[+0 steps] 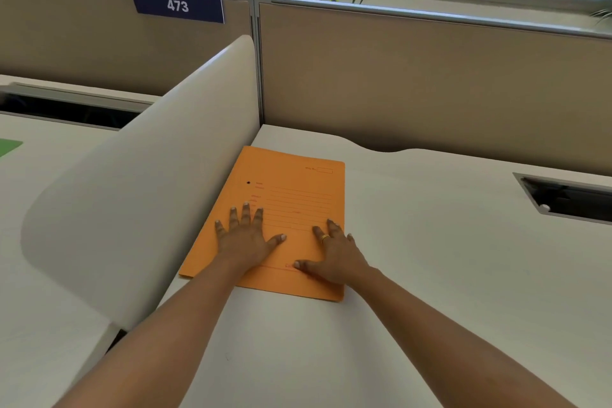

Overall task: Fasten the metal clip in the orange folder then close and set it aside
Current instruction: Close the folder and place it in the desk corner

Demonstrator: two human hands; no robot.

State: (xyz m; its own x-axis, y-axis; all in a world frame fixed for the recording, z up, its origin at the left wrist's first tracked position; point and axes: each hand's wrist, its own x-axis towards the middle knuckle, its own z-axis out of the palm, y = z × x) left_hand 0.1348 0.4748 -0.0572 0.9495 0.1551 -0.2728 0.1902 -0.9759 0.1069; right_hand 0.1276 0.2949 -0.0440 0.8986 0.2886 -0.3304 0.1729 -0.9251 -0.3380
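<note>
The orange folder (291, 185) lies closed and flat on the white desk (430, 275), its printed cover up, with its left edge along the white curved divider. My left hand (246, 237) rests palm down on the lower left of the cover, fingers spread. On the lower right of the cover my right hand (334, 257), wearing a gold ring, also presses flat with its fingers apart. The metal clip is hidden inside the folder.
A white curved divider (139, 209) rises along the folder's left side. Beige partition panels (430, 83) stand behind the desk, one with a sign reading 473 (178, 6). A cable cutout (569, 197) opens in the desk at right. A green sheet (8, 146) lies far left.
</note>
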